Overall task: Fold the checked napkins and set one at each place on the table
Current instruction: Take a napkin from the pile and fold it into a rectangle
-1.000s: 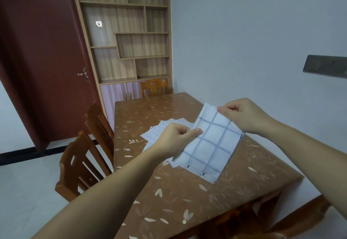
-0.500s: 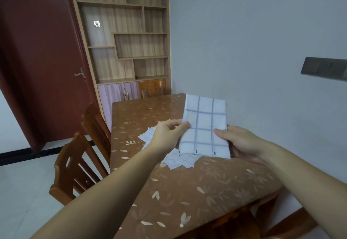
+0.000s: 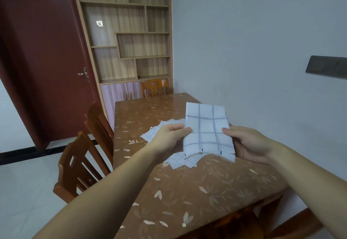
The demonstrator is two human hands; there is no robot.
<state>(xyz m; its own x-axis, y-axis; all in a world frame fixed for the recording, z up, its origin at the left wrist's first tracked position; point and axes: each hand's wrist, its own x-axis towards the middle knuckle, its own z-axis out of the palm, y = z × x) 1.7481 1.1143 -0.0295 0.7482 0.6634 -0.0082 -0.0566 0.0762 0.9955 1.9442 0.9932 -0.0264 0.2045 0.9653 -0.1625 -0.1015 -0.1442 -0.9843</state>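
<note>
A white napkin with blue-grey checks [image 3: 206, 129], folded into a tall rectangle, is held up above the brown table [image 3: 187, 191]. My left hand [image 3: 170, 137] pinches its left edge between thumb and fingers. Its right edge is gripped by my right hand [image 3: 249, 144], thumb on top and fingers hidden underneath. Beneath the held napkin a loose pile of more checked napkins [image 3: 163, 131] lies spread on the table, partly hidden by my hands.
Two wooden chairs [image 3: 82, 163] stand along the table's left side and another chair [image 3: 155, 87] at its far end. A grey wall runs along the right. Behind are a wooden shelf unit [image 3: 131, 32] and a dark red door [image 3: 43, 60].
The napkin has gone from hanging slanted between my hands to a narrower, upright folded rectangle. My right hand dropped from its top corner to its right edge. Little has changed in the last half second.
</note>
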